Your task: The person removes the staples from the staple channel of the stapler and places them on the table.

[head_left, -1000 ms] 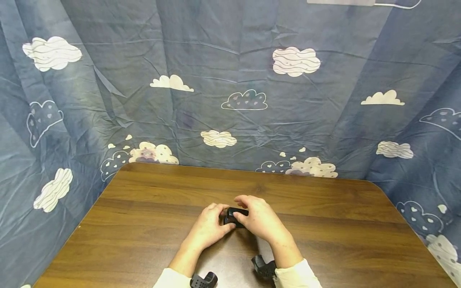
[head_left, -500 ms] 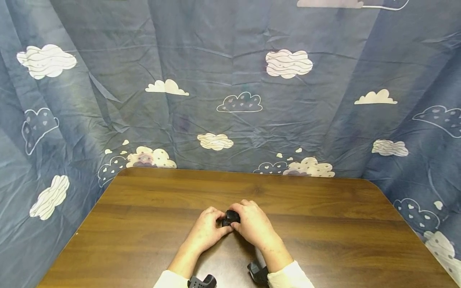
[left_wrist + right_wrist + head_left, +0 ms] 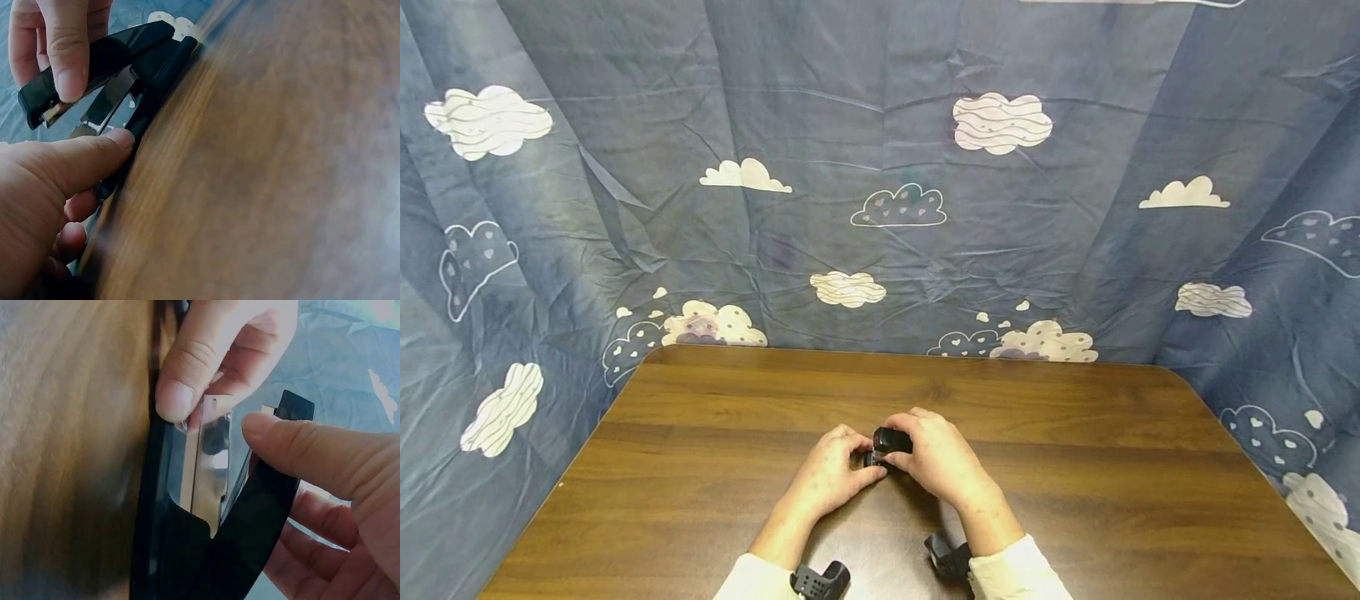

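**Stapler lid lifted since a second ago**

The cover now stands raised where it earlier lay low between the hands. On the wooden table (image 3: 1075, 467), the black stapler (image 3: 889, 443) sits at centre. Left hand (image 3: 835, 475) pinches its base, thumb against the edge; right hand (image 3: 936, 454) grips the lid (image 3: 94, 62). Best keep the base pinned and fingertips off the metal magazine (image 3: 209, 456).

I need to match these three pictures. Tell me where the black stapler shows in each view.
Head view: black stapler at the lower centre, small, between the left hand and right hand, on the wooden table.
Left wrist view: stapler at the upper left, its top arm raised, metal tray showing.
Right wrist view: stapler runs down the centre, hinged open.
Shared landmark: the wooden table, brown grain in all three.
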A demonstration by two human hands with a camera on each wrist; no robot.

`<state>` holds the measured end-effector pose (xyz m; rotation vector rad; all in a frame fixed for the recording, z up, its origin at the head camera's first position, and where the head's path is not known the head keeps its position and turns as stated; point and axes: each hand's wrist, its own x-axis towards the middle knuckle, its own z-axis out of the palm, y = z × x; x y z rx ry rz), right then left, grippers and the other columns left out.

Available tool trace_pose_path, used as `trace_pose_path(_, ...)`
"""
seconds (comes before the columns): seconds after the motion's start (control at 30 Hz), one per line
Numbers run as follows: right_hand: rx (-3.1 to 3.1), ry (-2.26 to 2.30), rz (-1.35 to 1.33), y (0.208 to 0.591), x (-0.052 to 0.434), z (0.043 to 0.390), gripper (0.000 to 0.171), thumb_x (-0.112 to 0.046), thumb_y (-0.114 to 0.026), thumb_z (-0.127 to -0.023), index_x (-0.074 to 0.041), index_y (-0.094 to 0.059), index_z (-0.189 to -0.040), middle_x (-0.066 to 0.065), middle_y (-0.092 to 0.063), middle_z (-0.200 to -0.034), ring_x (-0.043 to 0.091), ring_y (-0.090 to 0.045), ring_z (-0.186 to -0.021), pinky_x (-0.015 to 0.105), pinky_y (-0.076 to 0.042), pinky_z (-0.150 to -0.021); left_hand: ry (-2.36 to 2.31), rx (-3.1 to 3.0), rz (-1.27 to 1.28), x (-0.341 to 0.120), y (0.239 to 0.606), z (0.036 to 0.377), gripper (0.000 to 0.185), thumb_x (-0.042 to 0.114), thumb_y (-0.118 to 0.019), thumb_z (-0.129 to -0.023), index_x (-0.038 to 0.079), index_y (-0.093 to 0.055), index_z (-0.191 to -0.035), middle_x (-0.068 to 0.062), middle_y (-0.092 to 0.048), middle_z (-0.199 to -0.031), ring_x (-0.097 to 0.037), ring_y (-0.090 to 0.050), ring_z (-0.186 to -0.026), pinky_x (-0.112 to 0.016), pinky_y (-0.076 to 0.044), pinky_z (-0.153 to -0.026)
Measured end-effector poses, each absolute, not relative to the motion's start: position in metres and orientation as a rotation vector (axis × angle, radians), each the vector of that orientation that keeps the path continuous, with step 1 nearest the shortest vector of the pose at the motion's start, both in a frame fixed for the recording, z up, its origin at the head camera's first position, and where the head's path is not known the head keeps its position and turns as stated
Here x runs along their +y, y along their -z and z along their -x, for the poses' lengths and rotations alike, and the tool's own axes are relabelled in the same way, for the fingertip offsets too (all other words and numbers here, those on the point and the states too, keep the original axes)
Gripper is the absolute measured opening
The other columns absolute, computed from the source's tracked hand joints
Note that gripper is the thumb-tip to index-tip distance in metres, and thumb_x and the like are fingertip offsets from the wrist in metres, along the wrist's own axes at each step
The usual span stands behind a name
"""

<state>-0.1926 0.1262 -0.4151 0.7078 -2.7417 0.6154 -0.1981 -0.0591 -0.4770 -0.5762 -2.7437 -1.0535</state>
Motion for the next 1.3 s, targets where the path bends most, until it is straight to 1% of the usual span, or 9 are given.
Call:
trace_pose_path(0.17, -2.754, -0.673, -0.679, 0.41, 0.132, 0.193, 0.034, -0.015, -0.089, -0.075, -0.011, -0.074, -0.105, 0.003, -0.073, -0.097, 0.019, -0.071, -0.09, 0.041, -0.058, -0.082, 1.031, -2.758, 0.593, -0.06, 0.476, 0.197, 0.031, 0.028, -0.084, -0.082, 0.011, -0.076, -0.106, 0.001, -0.066, -0.101, -0.016, -0.064, -0.095, -0.036, -0.053, -0.086)
trace_pose_path(0.5, -2.82, -0.787, -0.588, 0.399, 0.141, 0.195, 0.031, -0.018, -0.089, -0.077, -0.016, -0.073, -0.103, -0.002, -0.072, -0.094, 0.013, -0.066, -0.086, 0.037, -0.055, -0.08, 0.995, -2.752, 0.601, -0.063, 0.475, 0.198, 0.031, 0.03, -0.084, -0.082, 0.013, -0.077, -0.107, 0.001, -0.069, -0.103, -0.019, -0.063, -0.101, -0.043, -0.05, -0.094)
trace_pose_path(0.77, -2.824, -0.844, -0.589, 0.396, 0.147, 0.197, 0.032, -0.018, -0.089, -0.077, -0.014, -0.073, -0.105, -0.001, -0.074, -0.094, 0.012, -0.068, -0.086, 0.036, -0.055, -0.08, 1.043, -2.752, 0.615, -0.065, 0.476, 0.2, 0.03, 0.03, -0.084, -0.083, 0.014, -0.076, -0.108, 0.002, -0.068, -0.103, -0.019, -0.063, -0.102, -0.043, -0.05, -0.094)
trace_pose_path(0.87, -2.831, -0.854, -0.584, 0.394, 0.149, 0.198, 0.031, -0.019, -0.089, -0.077, -0.016, -0.073, -0.104, -0.002, -0.074, -0.093, 0.011, -0.067, -0.085, 0.035, -0.055, -0.079, 1.059, -2.753, 0.611, -0.067, 0.476, 0.2, 0.031, 0.03, -0.084, -0.083, 0.014, -0.076, -0.108, 0.002, -0.068, -0.103, -0.019, -0.063, -0.102, -0.042, -0.05, -0.094)
trace_pose_path(1.0, -2.846, -0.868, -0.551, 0.392, 0.154, 0.197, 0.029, -0.021, -0.088, -0.078, -0.018, -0.072, -0.102, -0.002, -0.075, -0.092, 0.014, -0.069, -0.086, 0.036, -0.054, -0.078, 1.081, -2.757, 0.606, -0.067, 0.476, 0.199, 0.03, 0.029, -0.083, -0.083, 0.014, -0.076, -0.108, 0.002, -0.067, -0.103, -0.018, -0.062, -0.103, -0.042, -0.05, -0.094)
trace_pose_path(1.1, -2.854, -0.885, -0.529, 0.39, 0.156, 0.196, 0.029, -0.022, -0.088, -0.079, -0.019, -0.072, -0.103, -0.001, -0.076, -0.094, 0.017, -0.071, -0.089, 0.038, -0.055, -0.079, 1.082, -2.759, 0.61, -0.067, 0.475, 0.2, 0.03, 0.029, -0.083, -0.083, 0.014, -0.076, -0.109, 0.002, -0.067, -0.104, -0.018, -0.062, -0.103, -0.042, -0.049, -0.094)
trace_pose_path(1.3, -2.853, -0.9, -0.514, 0.386, 0.162, 0.196, 0.029, -0.023, -0.087, -0.08, -0.018, -0.072, -0.104, -0.001, -0.077, -0.095, 0.015, -0.072, -0.091, 0.04, -0.056, -0.083, 1.085, -2.762, 0.605, -0.067, 0.474, 0.199, 0.029, 0.029, -0.083, -0.083, 0.015, -0.076, -0.109, 0.003, -0.067, -0.103, -0.018, -0.062, -0.102, -0.041, -0.049, -0.094)
